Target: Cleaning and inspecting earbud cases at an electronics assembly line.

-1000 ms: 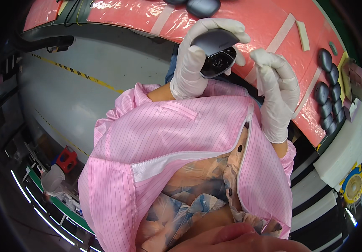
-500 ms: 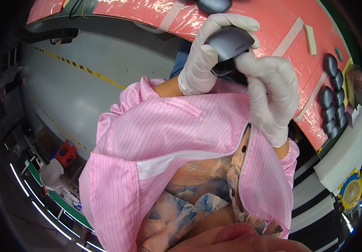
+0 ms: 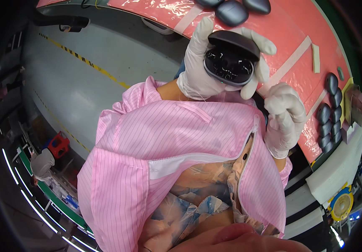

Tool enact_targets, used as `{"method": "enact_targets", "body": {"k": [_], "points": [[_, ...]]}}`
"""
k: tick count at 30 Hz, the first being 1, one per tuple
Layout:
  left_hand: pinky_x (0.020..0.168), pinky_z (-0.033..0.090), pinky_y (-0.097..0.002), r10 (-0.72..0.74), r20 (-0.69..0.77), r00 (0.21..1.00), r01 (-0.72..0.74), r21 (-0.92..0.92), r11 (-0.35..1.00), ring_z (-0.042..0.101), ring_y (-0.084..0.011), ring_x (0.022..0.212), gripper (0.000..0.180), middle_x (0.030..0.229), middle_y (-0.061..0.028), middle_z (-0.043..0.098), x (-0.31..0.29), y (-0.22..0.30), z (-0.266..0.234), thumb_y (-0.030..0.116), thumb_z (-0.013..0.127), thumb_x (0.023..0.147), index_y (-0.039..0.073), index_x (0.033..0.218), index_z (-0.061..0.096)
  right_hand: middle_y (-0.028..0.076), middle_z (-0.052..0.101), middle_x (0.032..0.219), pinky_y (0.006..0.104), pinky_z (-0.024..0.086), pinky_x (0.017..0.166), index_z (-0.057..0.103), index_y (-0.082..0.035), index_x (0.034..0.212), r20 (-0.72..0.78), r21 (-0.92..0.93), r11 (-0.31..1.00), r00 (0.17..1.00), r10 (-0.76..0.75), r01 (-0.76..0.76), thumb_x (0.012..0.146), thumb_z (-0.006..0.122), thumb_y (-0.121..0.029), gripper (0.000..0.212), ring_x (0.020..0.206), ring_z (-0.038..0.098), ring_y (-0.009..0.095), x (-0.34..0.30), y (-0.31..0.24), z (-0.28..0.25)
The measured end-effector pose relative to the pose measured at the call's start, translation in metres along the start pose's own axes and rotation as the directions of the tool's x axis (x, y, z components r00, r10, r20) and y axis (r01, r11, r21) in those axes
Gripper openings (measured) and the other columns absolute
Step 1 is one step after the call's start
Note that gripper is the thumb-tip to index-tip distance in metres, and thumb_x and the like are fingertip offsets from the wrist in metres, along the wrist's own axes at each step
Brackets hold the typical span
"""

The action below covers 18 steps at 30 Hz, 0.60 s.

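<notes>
Left hand point(image 3: 197, 67) grips 1 open dark case point(image 3: 230, 67); right hand point(image 3: 286, 117) is curled, contents unclear.

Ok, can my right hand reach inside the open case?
Probably yes: your right hand is close beside the case, whose lid is raised. Your left hand holds the case around its edges, leaving the inside uncovered.
</notes>
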State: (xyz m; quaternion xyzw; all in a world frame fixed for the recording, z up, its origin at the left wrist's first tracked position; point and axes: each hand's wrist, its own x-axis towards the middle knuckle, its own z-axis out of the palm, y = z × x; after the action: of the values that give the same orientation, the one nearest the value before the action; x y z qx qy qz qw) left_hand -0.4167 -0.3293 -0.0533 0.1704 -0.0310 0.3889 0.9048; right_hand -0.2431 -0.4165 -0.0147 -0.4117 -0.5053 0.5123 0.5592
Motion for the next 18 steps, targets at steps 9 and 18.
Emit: {"method": "enact_targets", "body": {"k": [9, 18], "points": [[0.041, 0.052, -0.0293, -0.091, 0.017, 0.996, 0.091, -0.048, 0.995, 0.063, -0.0279, 0.049, 0.095, 0.087, -0.0266, 0.064, 0.0, -0.002, 0.007, 0.079, 0.037, 0.08, -0.009, 0.113, 0.051, 0.006, 0.056, 0.085, 0.0197, 0.034, 0.056, 0.064, 0.002, 0.088, -0.1, -0.032, 0.994, 0.989, 0.106, -0.109, 0.086, 0.062, -0.014, 0.016, 0.066, 0.046, 0.006, -0.008, 0.0, 0.0], [0.05, 0.052, -0.0275, 0.027, -0.264, 0.964, 0.033, 0.218, 0.975, 0.065, -0.0245, 0.064, 0.088, 0.092, -0.0195, 0.064, 0.003, -0.007, 0.01, 0.074, 0.035, 0.085, -0.006, 0.121, 0.051, 0.008, 0.059, 0.086, 0.023, 0.042, 0.063, 0.065, -0.001, 0.088, -0.307, -0.532, 0.846, 0.925, -0.223, 0.027, 0.085, 0.062, -0.006, 0.006, 0.074, 0.053, 0.013, -0.006, 0.004, 0.013]]}}
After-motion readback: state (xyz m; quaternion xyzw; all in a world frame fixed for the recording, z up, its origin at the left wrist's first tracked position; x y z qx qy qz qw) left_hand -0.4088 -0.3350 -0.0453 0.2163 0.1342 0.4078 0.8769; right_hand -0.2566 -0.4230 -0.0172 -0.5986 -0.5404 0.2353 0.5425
